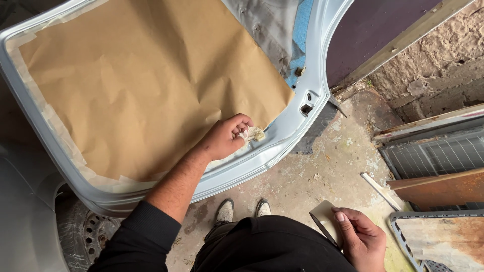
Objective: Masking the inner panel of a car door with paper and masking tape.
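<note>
A pale blue-grey car door frame [282,133] lies in front of me, its opening covered with brown masking paper [146,85] taped along the edges. My left hand [225,137] rests at the paper's lower right edge, fingers closed on a crumpled wad of whitish masking tape [252,134]. My right hand [359,236] is down at the lower right, pinching a flat beige card-like piece and a thin dark blade [325,221].
A car wheel [83,231] shows at the lower left. A rough stone wall [428,55], metal grilles [438,153] and rusty panels [443,186] crowd the right. My shoes [242,209] stand on stained concrete floor [322,166].
</note>
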